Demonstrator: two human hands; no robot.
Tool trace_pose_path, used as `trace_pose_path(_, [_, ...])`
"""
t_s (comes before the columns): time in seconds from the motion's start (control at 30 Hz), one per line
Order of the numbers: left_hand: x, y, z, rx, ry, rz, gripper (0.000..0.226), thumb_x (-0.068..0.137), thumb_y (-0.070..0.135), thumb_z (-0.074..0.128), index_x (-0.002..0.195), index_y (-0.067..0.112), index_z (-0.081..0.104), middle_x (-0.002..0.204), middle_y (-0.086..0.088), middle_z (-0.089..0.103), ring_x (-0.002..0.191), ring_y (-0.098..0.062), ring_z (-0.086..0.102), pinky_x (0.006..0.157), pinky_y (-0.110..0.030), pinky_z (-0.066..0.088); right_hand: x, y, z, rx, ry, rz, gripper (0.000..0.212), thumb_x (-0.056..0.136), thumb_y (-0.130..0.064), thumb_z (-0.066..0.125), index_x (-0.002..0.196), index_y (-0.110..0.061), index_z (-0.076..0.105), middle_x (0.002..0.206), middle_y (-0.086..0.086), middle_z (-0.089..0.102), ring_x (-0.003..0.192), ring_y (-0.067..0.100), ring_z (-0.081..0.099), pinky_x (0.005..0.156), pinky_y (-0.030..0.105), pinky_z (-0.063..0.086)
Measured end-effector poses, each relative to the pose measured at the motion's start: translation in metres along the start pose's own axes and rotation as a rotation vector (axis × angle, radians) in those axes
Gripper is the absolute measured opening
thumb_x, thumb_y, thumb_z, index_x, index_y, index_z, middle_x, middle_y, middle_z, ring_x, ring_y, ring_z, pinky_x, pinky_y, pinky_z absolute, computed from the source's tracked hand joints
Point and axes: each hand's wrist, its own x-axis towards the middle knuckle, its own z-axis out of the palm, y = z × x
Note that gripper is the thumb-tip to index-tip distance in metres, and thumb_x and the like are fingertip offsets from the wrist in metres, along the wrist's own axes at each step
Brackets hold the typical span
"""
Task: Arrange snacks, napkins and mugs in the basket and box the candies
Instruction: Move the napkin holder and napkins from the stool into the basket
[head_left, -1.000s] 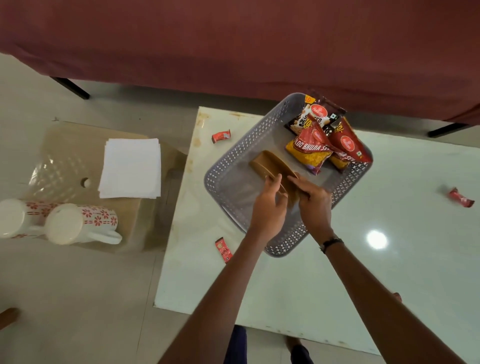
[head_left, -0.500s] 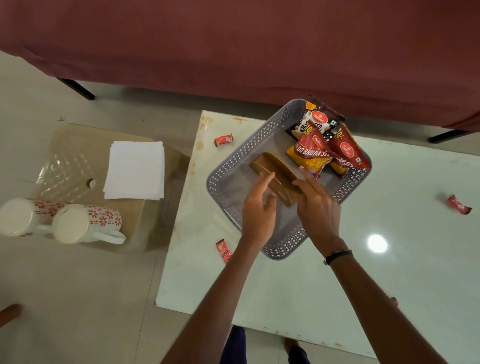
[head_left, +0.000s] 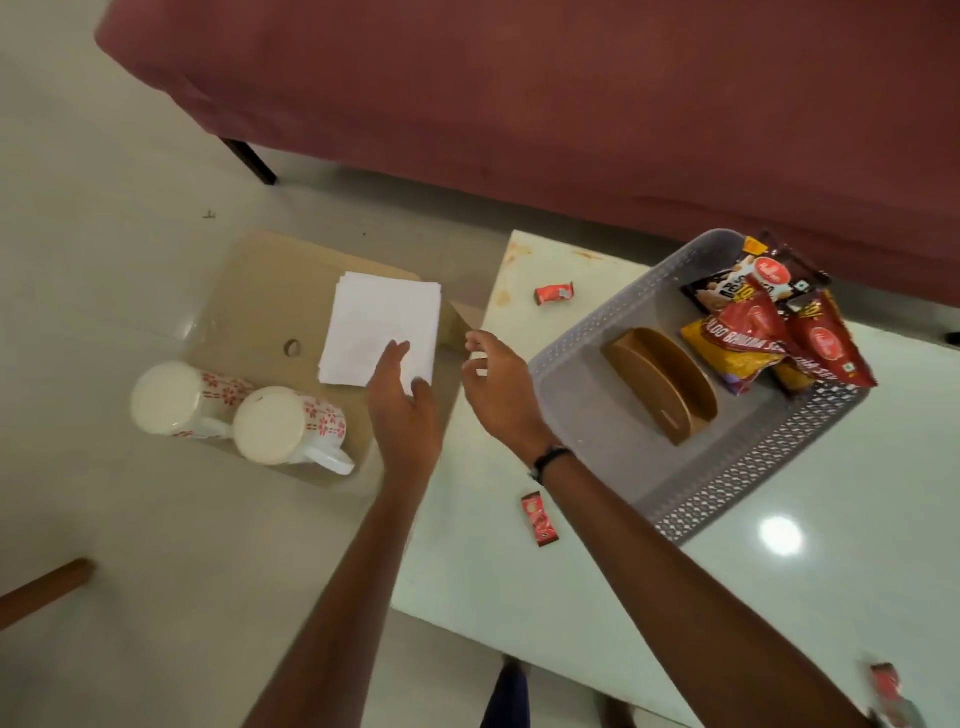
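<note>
Left hand (head_left: 402, 402) open, fingers spread over near right corner of napkin stack (head_left: 382, 327) on plastic stool (head_left: 260, 291); right hand (head_left: 496, 387) loosely curled, empty, alongside. Risk: pinching only top sheets, fanning the stack, or sweeping mugs (head_left: 288, 426) off near edge. Napkin holder (head_left: 660, 384) waiting in basket (head_left: 587, 332).

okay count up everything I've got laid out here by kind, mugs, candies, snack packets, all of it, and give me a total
Mugs: 2
Wrapped candies: 3
Snack packets: 4, overlapping
Napkin stack: 1
Napkin holder: 1
Basket: 1
Total: 12
</note>
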Motion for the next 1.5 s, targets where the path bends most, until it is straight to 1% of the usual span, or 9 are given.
trace_pose_path(0.23, [0.027, -0.04, -0.012, 0.206, -0.261, -0.101, 0.055, 0.093, 0.004, 0.041, 0.145, 0.007, 0.024, 0.151, -0.012, 0.035, 0.138, -0.027, 0.035, 0.111, -0.04, 0.034, 0.039, -0.009, 0.054, 0.334, -0.057, 0.441, 0.07, 0.082, -0.026, 0.067, 0.141, -0.011, 0.032, 0.135, 0.006, 0.053, 0.119, 0.025, 0.054, 0.098, 0.035, 0.048])
trace_pose_path(0.6, [0.024, -0.039, -0.018, 0.148, -0.245, -0.1, 0.053, 0.093, 0.006, 0.044, 0.143, 0.006, 0.028, 0.148, -0.009, 0.039, 0.136, -0.022, 0.038, 0.109, -0.031, 0.034, 0.045, -0.02, 0.068, 0.184, 0.08, 0.221, 0.019, 0.083, -0.014, 0.063, 0.098, -0.001, 0.064, 0.101, 0.012, 0.069, 0.084, 0.022, 0.061, 0.077, 0.035, 0.052])
trace_pose_path(0.73, [0.023, -0.026, -0.021, 0.077, -0.15, -0.026, 0.054, 0.091, 0.011, 0.049, 0.141, 0.008, 0.03, 0.149, -0.008, 0.035, 0.138, -0.021, 0.029, 0.109, -0.023, 0.024, 0.039, -0.009, 0.036, 0.21, 0.039, 0.195, 0.024, 0.085, -0.015, 0.064, 0.107, -0.005, 0.064, 0.102, 0.009, 0.069, 0.092, 0.025, 0.064, 0.08, 0.037, 0.055])
trace_pose_path(0.87, [0.032, 0.006, -0.024, -0.056, -0.118, -0.097, 0.071, 0.087, 0.025, 0.061, 0.145, 0.01, 0.021, 0.152, -0.007, 0.028, 0.14, -0.019, 0.025, 0.106, -0.021, 0.021, 0.025, -0.002, -0.03, 0.382, -0.133, 0.201, 0.034, 0.086, -0.018, 0.066, 0.118, -0.011, 0.06, 0.11, 0.0, 0.067, 0.097, 0.017, 0.065, 0.076, 0.021, 0.056])
trace_pose_path(0.97, [0.04, 0.031, -0.017, -0.324, -0.269, -0.284, 0.075, 0.079, 0.03, 0.071, 0.14, 0.014, 0.03, 0.142, -0.005, 0.045, 0.128, -0.019, 0.047, 0.1, -0.03, 0.043, 0.012, -0.001, -0.081, 0.426, -0.209, 0.208, 0.029, 0.083, -0.021, 0.068, 0.111, -0.024, 0.062, 0.111, -0.007, 0.068, 0.099, 0.014, 0.067, 0.078, 0.024, 0.058])
trace_pose_path(1.1, [0.027, 0.058, 0.002, -0.4, -0.549, -0.26, 0.035, 0.081, 0.017, 0.07, 0.113, 0.014, 0.055, 0.104, 0.001, 0.068, 0.091, -0.017, 0.067, 0.068, -0.025, 0.057, -0.009, 0.007, -0.132, 0.445, -0.254, 0.185, 0.027, 0.082, -0.015, 0.069, 0.102, -0.032, 0.063, 0.104, -0.014, 0.07, 0.095, 0.007, 0.068, 0.074, 0.022, 0.057])
trace_pose_path(1.33, [-0.002, 0.107, 0.035, -0.094, -0.834, 0.061, 0.041, 0.083, 0.024, 0.065, 0.122, 0.016, 0.057, 0.117, -0.006, 0.066, 0.105, -0.025, 0.062, 0.09, -0.041, 0.053, -0.024, 0.006, -0.227, 0.239, -0.307, 0.134, 0.05, 0.08, -0.011, 0.07, 0.125, -0.02, 0.053, 0.109, -0.004, 0.069, 0.096, 0.008, 0.069, 0.076, 0.022, 0.058])
trace_pose_path(1.43, [-0.018, 0.125, 0.051, -0.011, -0.923, 0.048, 0.043, 0.085, 0.027, 0.064, 0.126, 0.017, 0.054, 0.119, -0.005, 0.064, 0.105, -0.023, 0.061, 0.093, -0.042, 0.053, -0.03, 0.002, -0.25, -0.081, -0.435, 0.082, 0.035, 0.079, -0.019, 0.072, 0.113, -0.019, 0.064, 0.104, -0.006, 0.071, 0.091, 0.01, 0.069, 0.076, 0.023, 0.058])
trace_pose_path(1.5, [-0.029, 0.133, 0.06, -0.062, -0.899, -0.041, 0.044, 0.083, 0.033, 0.066, 0.123, 0.021, 0.054, 0.116, 0.001, 0.064, 0.102, -0.017, 0.062, 0.09, -0.038, 0.054, -0.033, 0.003, -0.259, -0.166, -0.347, 0.053, 0.019, 0.081, -0.02, 0.071, 0.098, -0.015, 0.069, 0.094, -0.001, 0.073, 0.081, 0.016, 0.069, 0.068, 0.023, 0.055])
